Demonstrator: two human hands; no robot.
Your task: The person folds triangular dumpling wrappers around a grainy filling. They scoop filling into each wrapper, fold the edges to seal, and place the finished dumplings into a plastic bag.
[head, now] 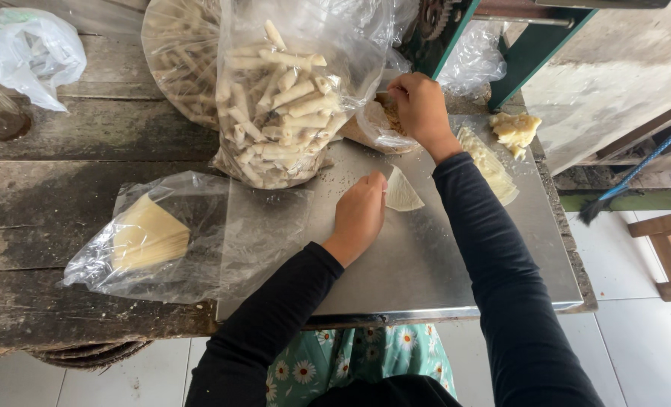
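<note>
My left hand (359,212) rests on the steel sheet (426,264) and pinches the edge of a pale triangular wrapper (403,194) lying flat there. My right hand (420,107) reaches further back, its fingers closed inside a small plastic bag of brownish filling (373,128). Just left of that hand stands a big clear bag full of rolled pastry sticks (282,105).
A clear bag with a stack of triangular wrappers (151,235) lies on the worn wooden table (41,203) at the left. More wrappers (490,162) and a lump of dough (515,130) sit at the steel sheet's far right. A green machine frame (535,45) stands behind.
</note>
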